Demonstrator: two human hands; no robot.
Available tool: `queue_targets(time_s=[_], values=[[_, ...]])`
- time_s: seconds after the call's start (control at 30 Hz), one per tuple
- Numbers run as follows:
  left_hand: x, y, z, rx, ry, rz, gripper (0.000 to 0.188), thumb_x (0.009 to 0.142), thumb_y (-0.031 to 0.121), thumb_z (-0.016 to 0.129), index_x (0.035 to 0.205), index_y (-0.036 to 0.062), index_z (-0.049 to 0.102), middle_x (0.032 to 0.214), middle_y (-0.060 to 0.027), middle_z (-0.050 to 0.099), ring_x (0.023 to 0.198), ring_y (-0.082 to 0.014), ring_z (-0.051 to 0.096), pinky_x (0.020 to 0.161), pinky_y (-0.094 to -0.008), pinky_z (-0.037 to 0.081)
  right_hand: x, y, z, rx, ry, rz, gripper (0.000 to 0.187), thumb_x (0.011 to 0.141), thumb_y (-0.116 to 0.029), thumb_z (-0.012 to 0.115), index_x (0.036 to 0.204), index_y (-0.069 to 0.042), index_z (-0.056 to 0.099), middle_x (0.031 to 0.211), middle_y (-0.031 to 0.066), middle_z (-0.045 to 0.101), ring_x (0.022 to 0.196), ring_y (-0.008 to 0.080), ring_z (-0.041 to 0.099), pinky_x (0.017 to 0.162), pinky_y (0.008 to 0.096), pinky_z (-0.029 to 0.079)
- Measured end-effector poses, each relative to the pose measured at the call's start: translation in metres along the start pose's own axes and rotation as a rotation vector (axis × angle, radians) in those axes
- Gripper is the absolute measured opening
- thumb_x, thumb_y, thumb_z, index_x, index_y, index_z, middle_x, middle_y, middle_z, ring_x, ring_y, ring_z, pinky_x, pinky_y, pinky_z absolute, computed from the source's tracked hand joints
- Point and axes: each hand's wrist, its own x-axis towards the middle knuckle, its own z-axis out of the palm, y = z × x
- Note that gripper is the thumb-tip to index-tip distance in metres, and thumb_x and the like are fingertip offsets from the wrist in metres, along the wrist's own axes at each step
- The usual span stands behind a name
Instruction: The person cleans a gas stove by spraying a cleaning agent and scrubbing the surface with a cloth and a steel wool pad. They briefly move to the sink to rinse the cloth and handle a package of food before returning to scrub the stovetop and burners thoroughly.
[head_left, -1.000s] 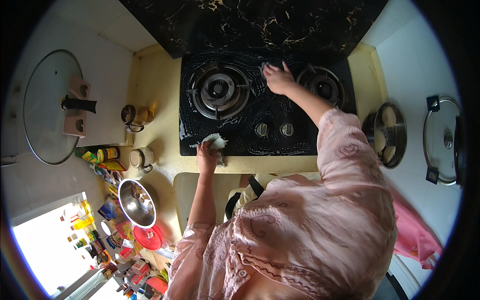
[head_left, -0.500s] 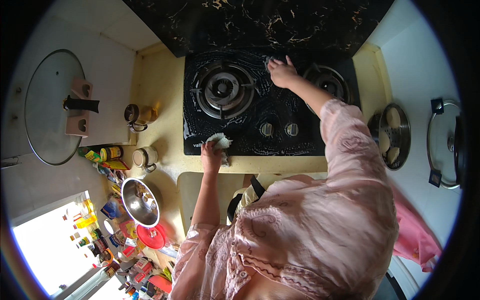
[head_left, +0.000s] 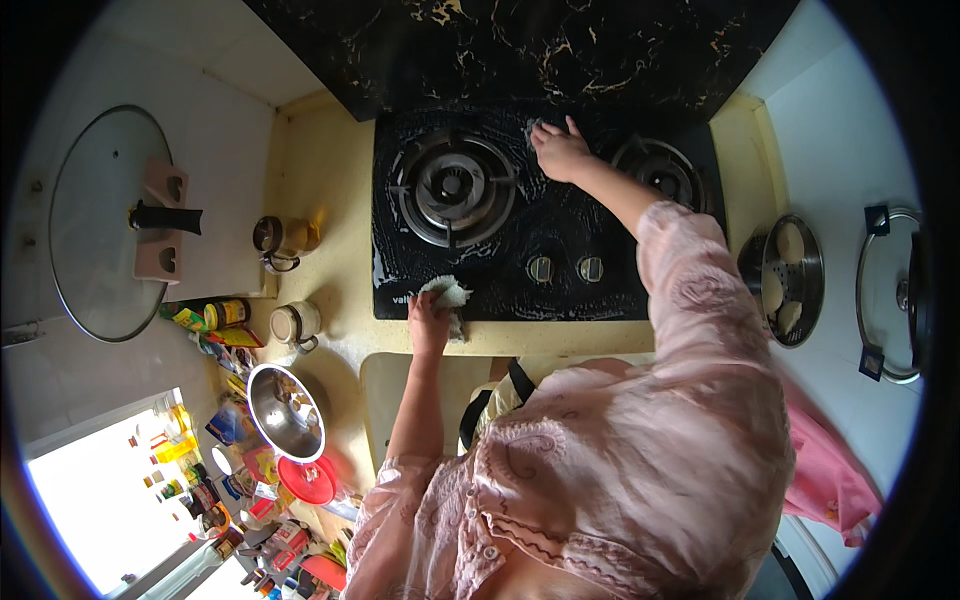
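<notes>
A black glass gas stove [head_left: 500, 225], streaked with whitish suds, lies in front of me. My left hand [head_left: 430, 325] is closed on a pale, crumpled cloth [head_left: 446, 292] at the stove's front left edge; part of the cloth hangs over onto the counter. Reaching between the two burners, my right hand [head_left: 562, 153] is at the back of the glass, its fingers pressed on a small grey scrubber [head_left: 533, 130], mostly covered by them. To its left is the left burner [head_left: 450, 187]; the right burner [head_left: 657, 170] is partly behind my forearm. Two knobs [head_left: 541, 268] sit near the front.
On the left counter stand a glass mug of amber liquid [head_left: 290, 238], a lidded jar [head_left: 295, 322], a steel bowl [head_left: 287, 410] and a red lid [head_left: 306, 482]. A steel strainer pan [head_left: 790, 285] with pale pieces is at right. Glass lids hang on both walls.
My right hand has slid slightly left along the back of the stove, and more of the grey scrubber shows. My left hand stays on the cloth. The whole view has shifted a little.
</notes>
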Motion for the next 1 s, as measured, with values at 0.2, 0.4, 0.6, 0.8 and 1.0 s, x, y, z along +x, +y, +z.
queue_targets(time_s=[0.2, 0.4, 0.6, 0.8, 1.0], values=[[-0.001, 0.004, -0.002, 0.017, -0.009, 0.085, 0.024, 0.063, 0.0, 0.059, 0.086, 0.0031, 0.052, 0.082, -0.016, 0.052, 0.079, -0.0345, 0.051, 0.069, -0.0413, 0.043, 0.048, 0.009, -0.003, 0.046, 0.006, 0.18, 0.046, 0.086, -0.019, 0.026, 0.13, -0.006, 0.033, 0.14, 0.0038, 0.026, 0.128, 0.0196, 0.024, 0.104, 0.0506, 0.011], [-0.002, -0.001, 0.001, -0.019, -0.006, 0.022, 0.029, 0.061, 0.0, 0.062, 0.088, 0.0037, 0.052, 0.083, -0.0161, 0.052, 0.082, -0.035, 0.05, 0.072, -0.0408, 0.043, -0.025, -0.002, 0.006, 0.008, 0.011, -0.074, 0.047, 0.085, -0.018, 0.03, 0.131, -0.006, 0.032, 0.141, 0.0037, 0.024, 0.129, 0.0184, 0.022, 0.104, 0.0518, 0.011], [0.0, -0.006, 0.003, 0.004, -0.016, 0.031, 0.034, 0.061, 0.003, 0.064, 0.094, 0.0056, 0.056, 0.087, -0.0154, 0.053, 0.082, -0.0334, 0.052, 0.073, -0.0388, 0.044, 0.002, 0.009, 0.002, 0.064, 0.012, 0.039, 0.047, 0.085, -0.018, 0.03, 0.13, -0.006, 0.033, 0.14, 0.003, 0.026, 0.128, 0.0181, 0.023, 0.103, 0.0534, 0.01], [0.001, -0.006, 0.004, 0.025, -0.014, 0.058, 0.031, 0.061, 0.002, 0.063, 0.092, 0.0042, 0.054, 0.086, -0.0151, 0.054, 0.083, -0.0343, 0.051, 0.073, -0.0397, 0.043, 0.044, -0.02, -0.002, 0.054, 0.045, 0.067, 0.048, 0.085, -0.017, 0.03, 0.132, -0.006, 0.031, 0.14, 0.0044, 0.025, 0.13, 0.0186, 0.021, 0.104, 0.0516, 0.009], [-0.001, -0.005, 0.002, 0.012, -0.003, 0.067, 0.028, 0.062, -0.001, 0.062, 0.088, 0.0021, 0.052, 0.084, -0.0158, 0.054, 0.081, -0.0348, 0.051, 0.072, -0.0403, 0.043, -0.05, -0.039, 0.017, 0.052, 0.088, -0.188, 0.047, 0.084, -0.019, 0.036, 0.128, -0.004, 0.036, 0.137, 0.0049, 0.031, 0.128, 0.0178, 0.024, 0.105, 0.0506, 0.007]])
